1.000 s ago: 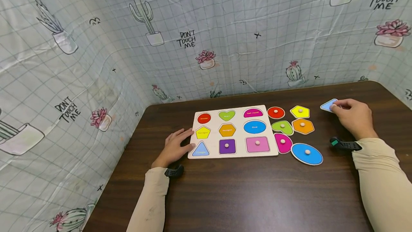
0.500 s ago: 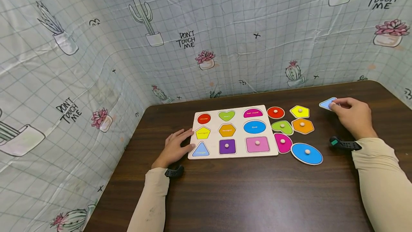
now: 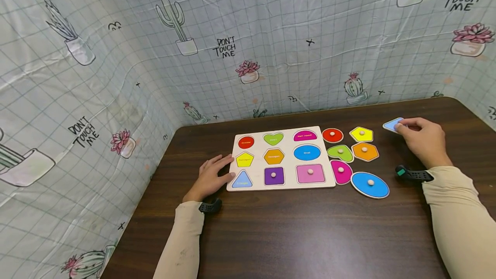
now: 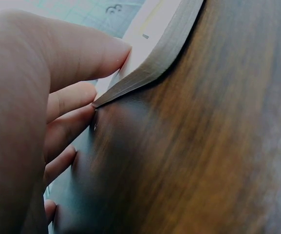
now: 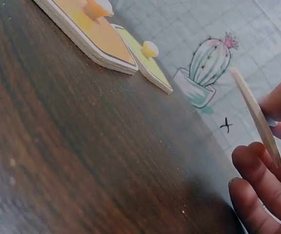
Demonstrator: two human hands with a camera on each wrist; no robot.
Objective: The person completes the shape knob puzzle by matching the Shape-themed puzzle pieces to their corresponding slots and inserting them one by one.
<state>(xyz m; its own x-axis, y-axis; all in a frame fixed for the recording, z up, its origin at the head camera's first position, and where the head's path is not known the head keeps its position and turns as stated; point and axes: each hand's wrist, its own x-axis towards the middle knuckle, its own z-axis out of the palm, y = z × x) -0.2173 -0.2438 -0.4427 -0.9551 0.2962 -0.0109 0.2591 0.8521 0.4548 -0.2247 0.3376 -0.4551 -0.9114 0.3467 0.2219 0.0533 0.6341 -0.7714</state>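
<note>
Cactus-print cloth [image 3: 279,25] behind dark wood-grain table [image 3: 302,231]

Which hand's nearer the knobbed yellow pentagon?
Right. The right hand is right of the knobbed yellow pentagon, holding a blue triangle; the left hand is farther, at the puzzle board's left edge.

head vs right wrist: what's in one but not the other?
Only head: the left hand at the puzzle board, plus the loose red, green, magenta and blue pieces.
Only right wrist: the thin bare edge of the held light-blue piece and the fingertips below it.
Both: right hand holding that piece, the orange and yellow pieces, table, cactus-print cloth.
</note>
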